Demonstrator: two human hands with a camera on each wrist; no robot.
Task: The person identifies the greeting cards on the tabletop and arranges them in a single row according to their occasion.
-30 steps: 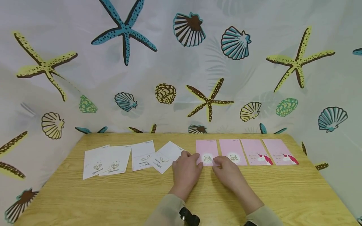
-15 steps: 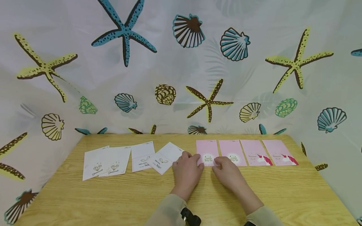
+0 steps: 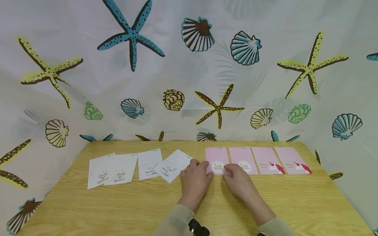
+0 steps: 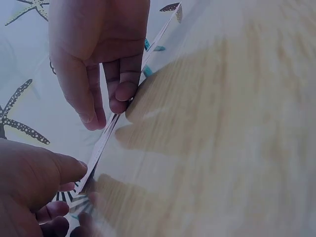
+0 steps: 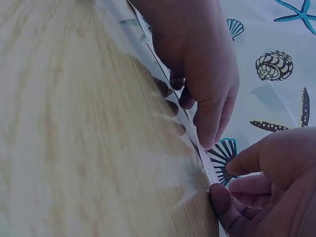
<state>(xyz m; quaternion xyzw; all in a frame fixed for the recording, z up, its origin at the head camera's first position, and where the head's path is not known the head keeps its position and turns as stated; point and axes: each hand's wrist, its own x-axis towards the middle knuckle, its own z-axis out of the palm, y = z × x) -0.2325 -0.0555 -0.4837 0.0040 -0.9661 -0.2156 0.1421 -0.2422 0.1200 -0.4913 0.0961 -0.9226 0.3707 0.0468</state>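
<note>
Leftmost pink card (image 3: 217, 160), printed "Smile More", flat on the wooden table (image 3: 147, 203), first in a row of four pink cards along the far edge. Pinched at its near edge from both sides: left hand (image 3: 195, 182) with thumb and fingertips curled on the near left corner, right hand (image 3: 237, 183) gripping the near right corner. Wrist views confirm it: card edge lifted slightly off the wood, fingers (image 4: 121, 94) under or against the edge, thumb on top.

Judgement on doing it well: lift with both corners level, light pinch only, so the thin card does not bend or crease; raise clear before sliding, since the second "Smile More" card (image 3: 243, 161) lies just beside and could be dragged along.

To the right, two pink unicorn cards (image 3: 267, 161) (image 3: 292, 160). To the left, four white cards (image 3: 118, 168), partly overlapping, the nearest one (image 3: 172, 165) skewed.

No containers in view; cards loose on the tabletop. Seashell-print curtain (image 3: 189, 65) behind.
</note>
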